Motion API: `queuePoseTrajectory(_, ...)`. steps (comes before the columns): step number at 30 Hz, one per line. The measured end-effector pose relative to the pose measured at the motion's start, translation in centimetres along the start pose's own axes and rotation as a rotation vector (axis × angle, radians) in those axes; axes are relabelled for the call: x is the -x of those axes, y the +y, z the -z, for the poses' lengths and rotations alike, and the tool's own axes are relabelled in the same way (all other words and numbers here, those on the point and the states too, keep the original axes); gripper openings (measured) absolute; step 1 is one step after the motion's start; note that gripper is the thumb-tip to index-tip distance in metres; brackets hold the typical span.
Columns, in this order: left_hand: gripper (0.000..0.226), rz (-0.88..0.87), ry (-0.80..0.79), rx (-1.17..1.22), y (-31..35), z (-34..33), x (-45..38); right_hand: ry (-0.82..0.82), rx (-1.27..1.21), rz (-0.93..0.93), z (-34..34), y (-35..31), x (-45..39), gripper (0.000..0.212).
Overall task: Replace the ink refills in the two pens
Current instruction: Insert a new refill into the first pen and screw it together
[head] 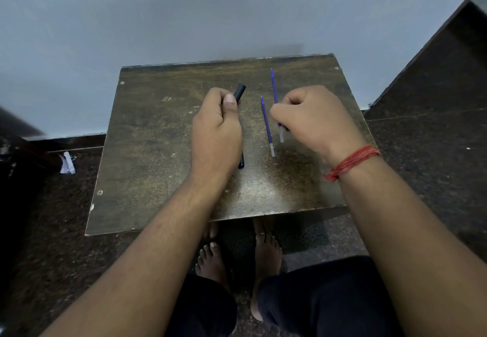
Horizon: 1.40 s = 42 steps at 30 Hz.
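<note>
My left hand (216,131) is closed around a dark pen (239,92); its black end sticks out above my thumb. A thin dark blue end (241,163) shows below the same hand, and I cannot tell whether it belongs to that pen. Two blue ink refills with clear tail ends are to the right. The left refill (266,125) lies alone on the table between my hands. My right hand (313,120) pinches the right refill (274,86) near its lower part, and the tip points away from me.
The small worn wooden table (163,152) stands against a pale wall. Dark speckled floor surrounds it, with a scrap of paper (67,163) at the left. My bare feet (266,247) are under the table's near edge. A red thread (351,162) circles my right wrist.
</note>
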<state>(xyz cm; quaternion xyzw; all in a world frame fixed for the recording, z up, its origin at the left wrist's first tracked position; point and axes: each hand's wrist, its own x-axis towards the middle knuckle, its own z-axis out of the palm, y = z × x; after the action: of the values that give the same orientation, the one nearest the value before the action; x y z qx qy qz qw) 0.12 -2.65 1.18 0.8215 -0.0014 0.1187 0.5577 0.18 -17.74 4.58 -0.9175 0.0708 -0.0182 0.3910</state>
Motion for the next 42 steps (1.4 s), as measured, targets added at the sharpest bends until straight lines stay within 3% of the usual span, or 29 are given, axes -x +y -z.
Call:
queuePoseTrajectory(4, 0.024, -0.015, -0.035, 0.032, 0.1, -0.3, 0.3, -0.088, -0.393, -0.099, -0.9, -0.4, 0.1, 0.027)
queuePoseTrajectory(13, 0.021, -0.028, 0.012, 0.088, 0.5, -0.3, 0.5, -0.117, -0.829, -0.224, -1.6, -0.2, 0.0, 0.022)
queuePoseTrajectory(17, 0.021, -0.026, -0.005, 0.09, 0.4, -0.5, 0.5, -0.155, -1.075, -0.291, -1.9, -0.3, -0.3, 0.03)
queuePoseTrajectory(23, 0.024, 0.002, 0.002, 0.076, 0.1, -0.5, 0.3, -0.248, -1.166, -0.257, -2.9, -0.8, 0.1, 0.03)
queuePoseTrajectory(29, 0.026, -0.028, 0.031, 0.079, 0.2, -0.1, 0.2, -0.161, -1.214, -0.163, -1.8, -0.6, 0.1, 0.02)
queuePoseTrajectory(35, 0.025, -0.037, 0.03, 0.065, 0.2, -0.1, 0.2, -0.118, -1.271, -0.201, -1.8, -0.4, 0.1, 0.029)
queuePoseTrajectory(42, 0.026, -0.063, -0.002, 0.043, 0.0, -0.3, 0.3, -0.122, -1.384, -0.273, -2.1, 0.0, -0.3, 0.015)
